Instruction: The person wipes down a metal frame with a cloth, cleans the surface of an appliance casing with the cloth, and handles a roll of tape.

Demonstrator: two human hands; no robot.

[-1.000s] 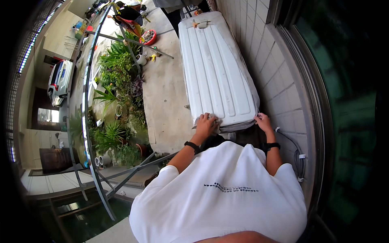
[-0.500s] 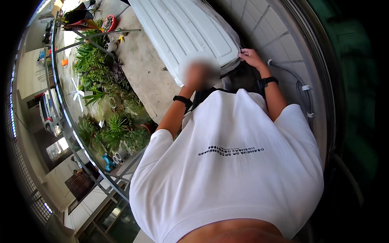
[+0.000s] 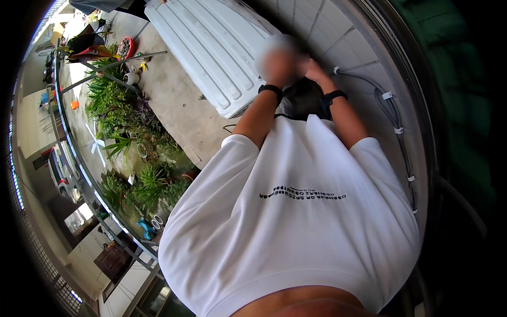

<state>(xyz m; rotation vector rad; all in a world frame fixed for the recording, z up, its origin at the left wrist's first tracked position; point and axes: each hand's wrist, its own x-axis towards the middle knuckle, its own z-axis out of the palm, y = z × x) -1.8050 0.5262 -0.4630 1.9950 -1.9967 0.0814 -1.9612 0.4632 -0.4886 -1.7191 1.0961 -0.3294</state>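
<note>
Concrete floor [image 3: 174, 98] extends out to the left of both hands; a tiled wall [image 3: 343, 45] stands beyond the right hand. The white ribbed panel [image 3: 211, 58] lies ahead and to the left of the left hand, its near end reaching that hand. Assessment: the panel appears stiff along its ribs, probably awkward for its length rather than fragile; smooth faces may slip. The rim at the near corners seems the sounder hold, pressed from above and below. A grey cable [image 3: 404, 153] runs along the wall's foot, to the right of the right hand.

The left hand [image 3: 279, 64] is at the panel's near right corner, blurred; finger opening and grip cannot be determined. The right hand [image 3: 317, 72] is just beside it, fingers partly obscured; its hold likewise cannot be confirmed. Each wrist carries a black band [image 3: 332, 96].
</note>
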